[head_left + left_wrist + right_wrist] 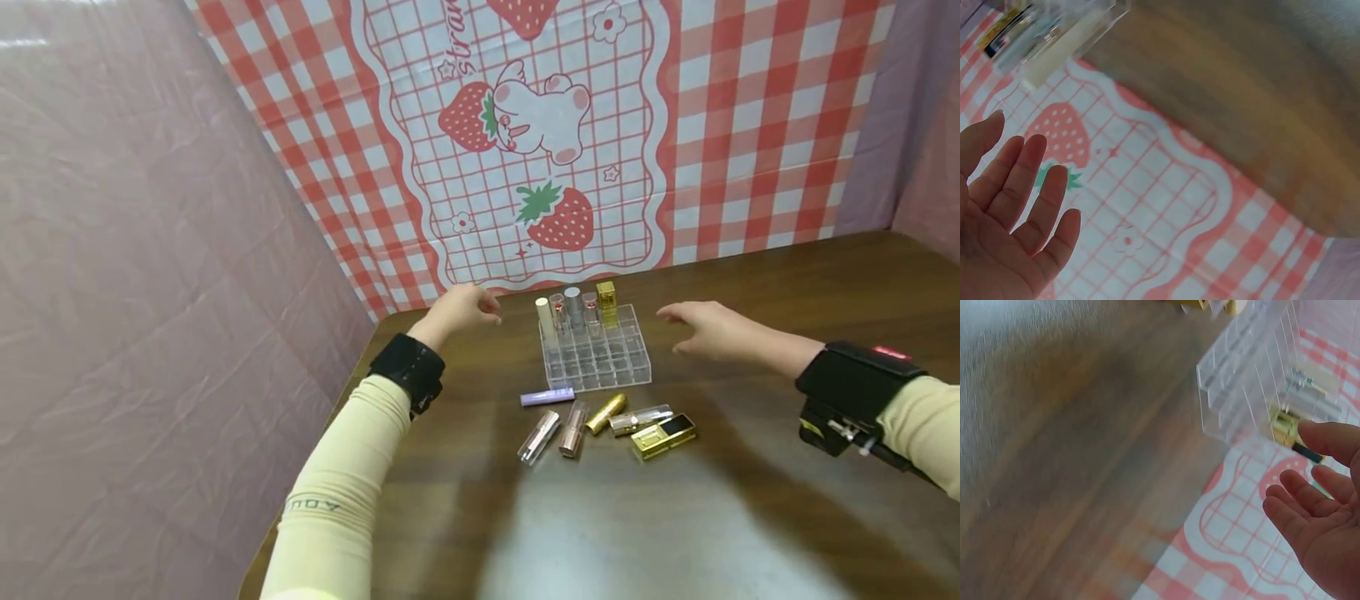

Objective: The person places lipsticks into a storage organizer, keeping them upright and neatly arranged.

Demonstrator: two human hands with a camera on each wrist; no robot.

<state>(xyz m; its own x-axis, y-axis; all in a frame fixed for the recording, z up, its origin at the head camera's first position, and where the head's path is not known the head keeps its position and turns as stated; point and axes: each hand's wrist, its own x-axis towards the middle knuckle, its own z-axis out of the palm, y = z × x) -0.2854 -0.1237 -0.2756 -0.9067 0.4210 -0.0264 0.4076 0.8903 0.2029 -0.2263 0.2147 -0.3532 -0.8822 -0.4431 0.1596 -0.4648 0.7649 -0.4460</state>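
A clear lipstick organizer (596,360) with stepped compartments stands near the back of the table. Its back row holds several upright tubes, among them a cream one (543,313), a grey-capped one (573,305) and a gold square lipstick (607,302). My left hand (463,313) hovers left of the organizer, apart from it, fingers loosely bent; in the left wrist view its palm (1004,244) shows nothing held. On the other side my right hand (705,327) hovers with relaxed, bare fingers, also visible in the right wrist view as an empty palm (1329,537).
In front of the organizer lie a lilac tube (547,397), a rose-gold lipstick (538,438), another rose-gold one (573,431), a gold tube (606,414), a clear-capped lipstick (641,420) and a gold-and-black case (664,437). A strawberry-print cloth (555,117) hangs behind the wooden table (600,525).
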